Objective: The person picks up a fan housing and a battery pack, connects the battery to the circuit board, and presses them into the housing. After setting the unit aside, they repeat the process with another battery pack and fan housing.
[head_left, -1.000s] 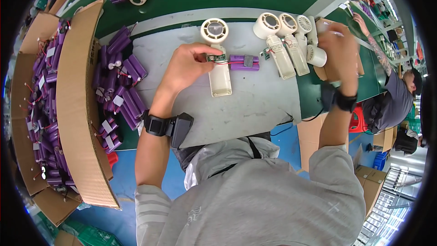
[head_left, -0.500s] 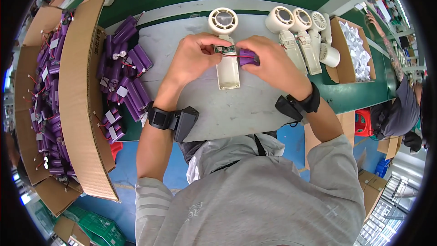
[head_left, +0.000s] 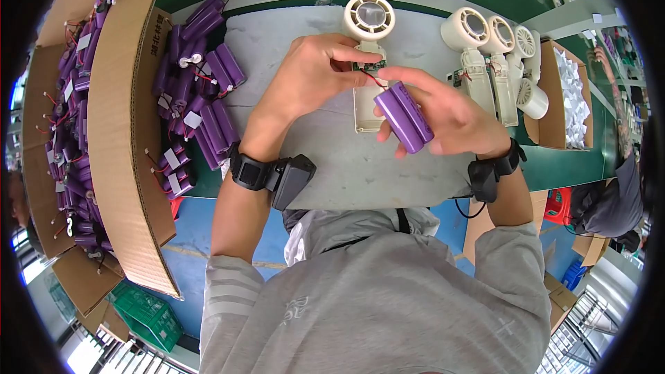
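Note:
A cream handheld fan point(head_left: 369, 19) lies on the grey mat with its round head away from me and its handle housing point(head_left: 366, 114) open. At the top of the handle, my left hand point(head_left: 312, 79) pinches the small green circuit board point(head_left: 367, 66), partly covered by the fingers. Red and black wires point(head_left: 375, 79) run from there to a purple battery pack point(head_left: 404, 118) of two cells side by side. My right hand point(head_left: 454, 114) holds this pack tilted above the handle's right side, index finger stretched toward the board.
Several more cream fans point(head_left: 478, 69) lie to the right, beside a cardboard box point(head_left: 554, 131) of white pieces. Purple battery packs point(head_left: 208, 118) are heaped left of the mat point(head_left: 305, 159). A tall carton point(head_left: 128, 131) with more packs stands farther left. Another person point(head_left: 609, 194) is at far right.
My right hand has drawn the battery pack down and turned it, exposing both cells and the wires. My left hand stays at the circuit board. The whole view has shifted slightly.

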Demonstrator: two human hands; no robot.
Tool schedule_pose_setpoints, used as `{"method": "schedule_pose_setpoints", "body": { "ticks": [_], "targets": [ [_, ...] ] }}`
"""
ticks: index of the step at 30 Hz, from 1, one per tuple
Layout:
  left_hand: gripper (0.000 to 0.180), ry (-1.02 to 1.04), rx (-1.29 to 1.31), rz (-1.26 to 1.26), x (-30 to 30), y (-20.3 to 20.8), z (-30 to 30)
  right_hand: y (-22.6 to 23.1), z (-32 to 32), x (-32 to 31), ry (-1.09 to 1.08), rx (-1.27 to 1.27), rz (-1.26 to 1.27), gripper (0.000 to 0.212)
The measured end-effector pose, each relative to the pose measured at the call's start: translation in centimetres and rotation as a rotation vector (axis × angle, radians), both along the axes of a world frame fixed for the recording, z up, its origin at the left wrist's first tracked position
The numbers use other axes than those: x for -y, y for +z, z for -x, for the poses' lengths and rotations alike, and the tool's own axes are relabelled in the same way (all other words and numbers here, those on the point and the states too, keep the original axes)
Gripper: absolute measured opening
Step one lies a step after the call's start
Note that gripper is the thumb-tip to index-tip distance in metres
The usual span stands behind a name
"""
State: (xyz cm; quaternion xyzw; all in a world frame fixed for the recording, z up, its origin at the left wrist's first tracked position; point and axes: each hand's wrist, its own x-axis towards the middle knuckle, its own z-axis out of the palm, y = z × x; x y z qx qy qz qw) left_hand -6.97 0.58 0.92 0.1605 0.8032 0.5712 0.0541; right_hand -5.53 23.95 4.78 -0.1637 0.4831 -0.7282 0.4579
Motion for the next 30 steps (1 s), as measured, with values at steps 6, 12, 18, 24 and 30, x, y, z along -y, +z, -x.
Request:
{"method": "schedule_pose_setpoints", "body": {
  "ticks": [6, 12, 18, 24, 30],
  "targets": [
    [0.028, 0.003, -0.124, 0.141, -0.2, 0.4, 0.0, 0.5, 0.3, -0.1, -0.011, -0.021, -0.110, 0.093],
    [0.027, -0.004, -0.212, 0.133, -0.3, 0.0, 0.1, 0.1, 1.1, -0.8, -0.058, -0.431, -0.317, 0.088],
    [0.027, -0.039, -0.245, 0.182, 0.0, 0.2, 0.1, -1.2, 0.3, 0.0, -0.138, -0.625, -0.348, 0.075],
    [0.028, -0.069, -0.221, 0.159, 0.3, 0.3, 0.0, -1.9, -0.6, 1.4, -0.175, -1.078, -0.562, 0.067],
    [0.030, -0.103, -0.215, 0.184, 0.4, 0.6, -0.1, -2.4, -1.0, 1.9, -0.241, -1.258, -0.538, 0.066]
  ]
}}
